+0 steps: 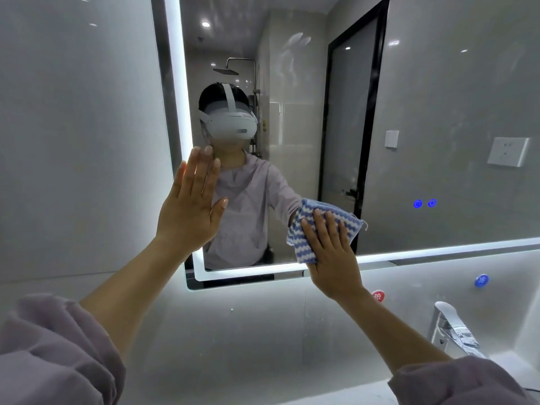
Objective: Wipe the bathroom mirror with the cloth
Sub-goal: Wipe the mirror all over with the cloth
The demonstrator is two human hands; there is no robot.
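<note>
The right hand [330,252] presses the striped cloth [321,226] flat on the mirror [438,97] low near its bottom edge, the left hand [190,206] splayed flat at the mirror's left edge, while faint smears higher up suggest wiping remains.

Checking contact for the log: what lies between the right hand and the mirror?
The cloth, in the head view: the right hand presses it flat against the mirror near its lower edge.

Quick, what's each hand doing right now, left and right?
Left hand: open, fingers straight, flat at the mirror near its left edge, holding nothing.
Right hand: open, straight fingers pressing the cloth against the mirror.
</note>
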